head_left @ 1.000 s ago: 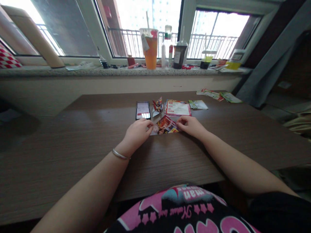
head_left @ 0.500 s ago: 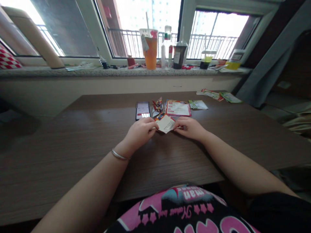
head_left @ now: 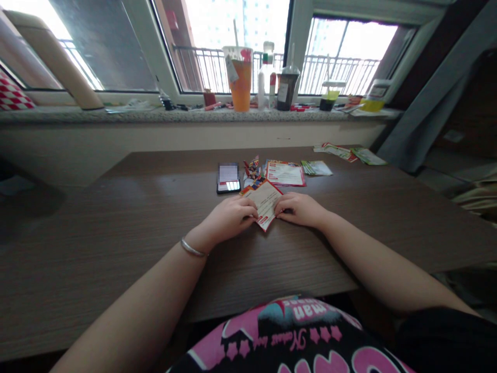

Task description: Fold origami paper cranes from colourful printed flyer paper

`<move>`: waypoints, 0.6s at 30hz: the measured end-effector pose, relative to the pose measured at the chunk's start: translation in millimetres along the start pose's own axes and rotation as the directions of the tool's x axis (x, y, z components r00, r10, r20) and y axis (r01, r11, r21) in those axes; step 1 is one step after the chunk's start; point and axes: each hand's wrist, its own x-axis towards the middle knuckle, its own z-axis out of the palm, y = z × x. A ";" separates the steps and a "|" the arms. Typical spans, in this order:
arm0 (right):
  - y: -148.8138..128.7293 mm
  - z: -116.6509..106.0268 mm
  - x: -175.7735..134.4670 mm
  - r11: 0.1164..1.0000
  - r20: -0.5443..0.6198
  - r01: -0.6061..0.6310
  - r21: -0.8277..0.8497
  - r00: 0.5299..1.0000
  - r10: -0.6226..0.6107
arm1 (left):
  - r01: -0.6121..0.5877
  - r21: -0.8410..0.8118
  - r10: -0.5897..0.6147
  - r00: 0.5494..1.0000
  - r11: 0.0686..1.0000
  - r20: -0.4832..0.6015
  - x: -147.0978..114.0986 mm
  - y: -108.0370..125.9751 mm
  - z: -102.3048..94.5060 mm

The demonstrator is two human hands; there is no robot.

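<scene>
A printed sheet of paper [head_left: 264, 199], cream with a red border, lies turned cornerwise on the table, one corner pointing toward me. My left hand [head_left: 236, 213] is closed on its left edge, fingers curled over the paper. On the opposite edge, my right hand [head_left: 295, 208] pinches the sheet with thumb and fingers. Just beyond the paper sits a small folded paper piece [head_left: 252, 168] in red, yellow and dark colours. A phone [head_left: 228, 178] with a lit screen lies beyond my left hand. To the right of the folded piece is a stack of printed sheets [head_left: 285, 173].
Green-edged cards [head_left: 317, 168] and more leaflets [head_left: 339, 152] lie toward the table's [head_left: 116, 248] far right. Behind it, the windowsill [head_left: 135, 117] carries an orange drink cup [head_left: 241, 80], a clear bottle [head_left: 265, 77], a dark cup [head_left: 286, 88] and small clutter.
The sheet now shows a larger face, with its near corner opened out toward me. Both hands have come slightly closer to my body, and the phone is more fully visible.
</scene>
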 end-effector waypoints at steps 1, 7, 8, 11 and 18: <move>-0.3 0.2 0.3 1.000 0.007 0.001 -0.001 1.000 -0.001 | 0.007 -0.006 -0.006 1.000 1.000 0.016 -0.3 0.2 0.2; -2.6 0.1 1.6 1.000 0.036 0.002 -0.012 0.999 -0.001 | 0.044 -0.022 -0.041 0.994 0.999 0.103 -0.2 1.9 0.7; -3.1 -0.2 1.7 1.000 0.035 0.002 -0.013 0.999 -0.001 | 0.050 -0.021 -0.048 0.993 0.999 0.111 0.1 2.1 0.5; -5.0 -1.2 2.1 1.000 0.039 0.003 -0.021 0.999 -0.002 | 0.060 -0.030 -0.055 0.990 0.998 0.129 1.0 2.2 0.0; -9.1 -2.9 2.5 1.000 0.048 -0.004 -0.023 0.999 0.005 | 0.063 -0.050 -0.057 0.991 0.997 0.123 0.6 1.3 0.8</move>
